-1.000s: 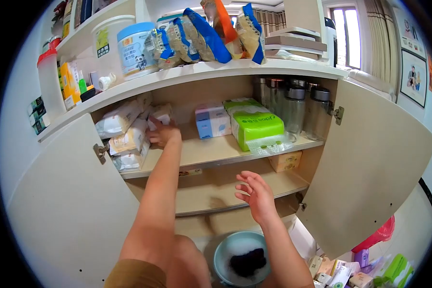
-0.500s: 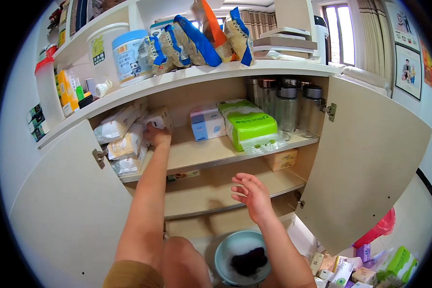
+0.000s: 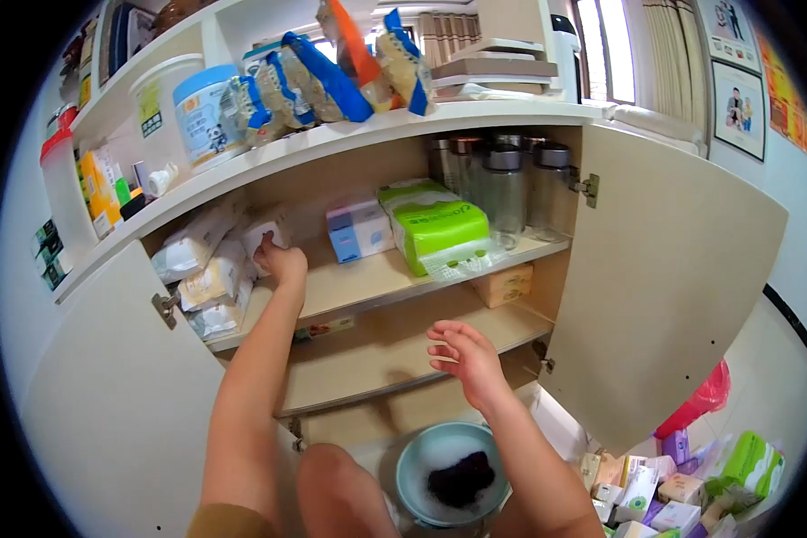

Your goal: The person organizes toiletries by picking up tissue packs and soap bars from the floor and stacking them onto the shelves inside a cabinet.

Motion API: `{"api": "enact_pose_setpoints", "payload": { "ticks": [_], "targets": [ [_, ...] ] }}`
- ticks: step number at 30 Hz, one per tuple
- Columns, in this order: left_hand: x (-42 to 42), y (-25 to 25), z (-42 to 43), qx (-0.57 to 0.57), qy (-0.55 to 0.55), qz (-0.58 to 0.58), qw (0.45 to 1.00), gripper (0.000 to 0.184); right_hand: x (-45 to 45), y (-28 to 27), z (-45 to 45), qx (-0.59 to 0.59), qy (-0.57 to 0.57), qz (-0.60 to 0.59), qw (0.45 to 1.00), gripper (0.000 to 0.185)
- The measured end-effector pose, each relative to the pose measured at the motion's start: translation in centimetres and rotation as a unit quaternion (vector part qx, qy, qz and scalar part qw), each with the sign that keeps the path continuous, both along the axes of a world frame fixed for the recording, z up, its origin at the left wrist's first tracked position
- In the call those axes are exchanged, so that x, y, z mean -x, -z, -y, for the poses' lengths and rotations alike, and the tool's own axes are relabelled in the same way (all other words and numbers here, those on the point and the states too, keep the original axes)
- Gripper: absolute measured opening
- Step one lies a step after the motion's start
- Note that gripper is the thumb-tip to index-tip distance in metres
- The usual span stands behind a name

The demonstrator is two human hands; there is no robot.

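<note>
My left hand [image 3: 280, 260] reaches into the upper shelf at the left, its fingers against the front of a pale tissue pack [image 3: 262, 229]. The fingers look partly spread on the pack, not wrapped round it. Stacked just left of it are several white and cream soft packs [image 3: 211, 280]. My right hand [image 3: 468, 359] hovers in front of the lower shelf, fingers loosely bent and apart, holding nothing. Farther along the upper shelf lie a blue and pink tissue pack [image 3: 360, 231] and a large green tissue pack [image 3: 435, 222].
Several glass bottles [image 3: 504, 197] stand at the upper shelf's right end. Cabinet doors [image 3: 663, 278] hang open on both sides. A blue basin [image 3: 406, 475] with suds and dark cloth sits below. Many packs [image 3: 677, 489] are heaped on the floor at right. Bagged goods [image 3: 327, 81] line the countertop.
The view has shifted, so the cabinet appears farther left. My left hand has moved slightly right across the pack, which stays in place. My right hand hovers much as before.
</note>
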State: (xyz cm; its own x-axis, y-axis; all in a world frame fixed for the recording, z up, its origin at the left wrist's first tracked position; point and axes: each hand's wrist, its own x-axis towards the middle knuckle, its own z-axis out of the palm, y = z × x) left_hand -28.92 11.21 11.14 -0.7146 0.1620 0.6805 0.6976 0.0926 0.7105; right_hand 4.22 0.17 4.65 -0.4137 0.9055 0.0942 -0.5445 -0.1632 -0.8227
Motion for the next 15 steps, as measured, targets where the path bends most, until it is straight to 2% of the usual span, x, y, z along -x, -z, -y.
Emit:
{"api": "enact_pose_setpoints", "payload": {
  "ticks": [1, 2, 4, 7, 8, 11, 13, 15],
  "targets": [
    [-1.5, -0.1, 0.4, -0.046, 0.04, 0.007, 0.998, 0.055, -0.3, 0.0, 0.1, -0.004, 0.001, 0.004, 1.0, 0.025],
    [-3.1, -0.1, 0.8, -0.042, 0.051, 0.007, 0.998, 0.055, -0.8, -0.1, 0.1, -0.007, 0.004, 0.009, 1.0, 0.026],
    [-8.7, -1.3, 3.5, -0.071, 0.171, 0.097, 0.978, 0.056, -1.5, -0.2, 0.3, -0.006, 0.02, 0.021, 1.0, 0.028],
    [-15.7, -1.3, 6.1, -0.061, 0.272, 0.079, 0.957, 0.055, -2.8, -0.7, 0.6, -0.019, 0.075, 0.042, 0.996, 0.035],
    [-17.6, -0.8, 6.6, -0.074, 0.315, 0.052, 0.945, 0.055, -3.4, -0.9, 0.8, -0.033, 0.106, 0.05, 0.993, 0.04],
    [-23.3, 0.9, 8.1, -0.051, 0.441, 0.091, 0.891, 0.056, -6.0, -1.8, 1.6, -0.073, 0.206, 0.055, 0.974, 0.049],
    [-26.8, 2.2, 9.2, -0.04, 0.515, 0.13, 0.846, 0.055, -8.0, -2.8, 2.6, -0.144, 0.282, 0.094, 0.944, 0.045],
    [-29.7, 3.5, 10.2, -0.028, 0.562, 0.135, 0.816, 0.054, -10.3, -2.9, 4.4, -0.218, 0.305, 0.109, 0.921, 0.04]
  ]
}}
